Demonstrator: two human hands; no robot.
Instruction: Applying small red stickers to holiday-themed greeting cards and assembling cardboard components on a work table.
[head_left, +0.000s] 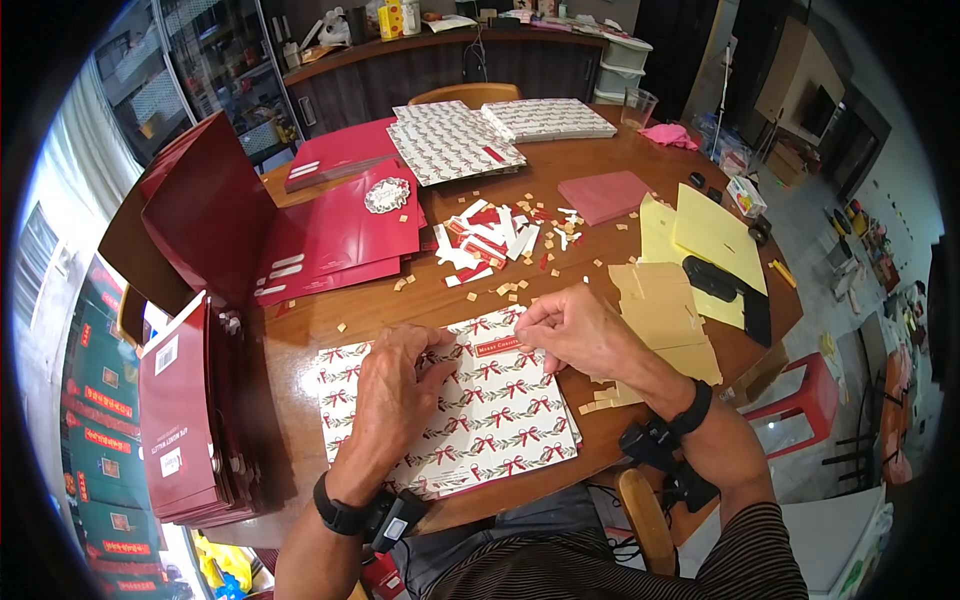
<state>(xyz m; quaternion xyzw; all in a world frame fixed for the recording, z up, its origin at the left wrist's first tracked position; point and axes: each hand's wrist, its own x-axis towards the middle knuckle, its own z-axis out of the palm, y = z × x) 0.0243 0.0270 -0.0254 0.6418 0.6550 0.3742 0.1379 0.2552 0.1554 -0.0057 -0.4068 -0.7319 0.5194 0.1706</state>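
A white patterned paper sheet with garlands and red bows lies flat before me, over other sheets. My left hand rests on it, fingers curled and thumb apart, with nothing seen in it. The fingertips of my right hand pinch the right end of a red "Merry Christmas" strip, which lies on or just over the sheet near its top edge. Whether the strip is stuck down cannot be told. Beyond the hands lies a loose pile of white and red paper strips among small tan squares.
Left stand a stack of dark red packs and red glossy folders. Patterned sheets lie at the back, with a red paper stack. Right are tan card pieces, yellow sheets and a black stapler.
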